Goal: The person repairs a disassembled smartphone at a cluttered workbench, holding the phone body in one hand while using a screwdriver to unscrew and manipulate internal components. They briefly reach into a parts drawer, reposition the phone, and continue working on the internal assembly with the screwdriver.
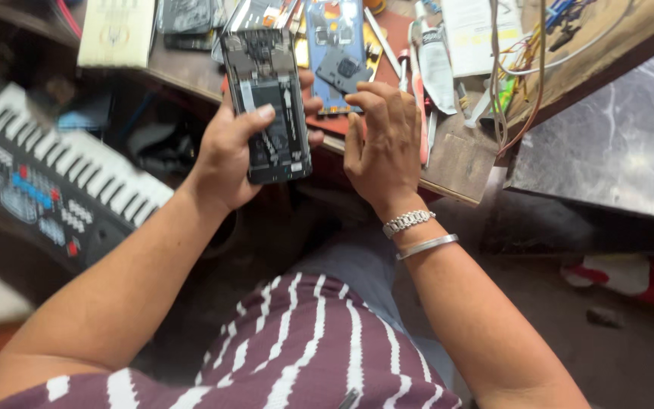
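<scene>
Cluttered wooden tabletop (456, 163) ahead, keyboard (54, 182) at left. Our left hand (228, 155) grips an opened phone (269, 106), long axis running away from us. Our right hand (384, 144) hovers just right of it, fingers (372, 102) loosely curled, holding nothing we can see.

The person wears a maroon shirt (304, 356) with white stripes running along it and blue-grey trousers (357, 265) at the lap. Both forearms are bare of sleeves. On the wrist of the right hand (384, 144) sit a silver link bracelet (409, 222) and, just beside it, a plain silver bangle (427, 245)
</scene>
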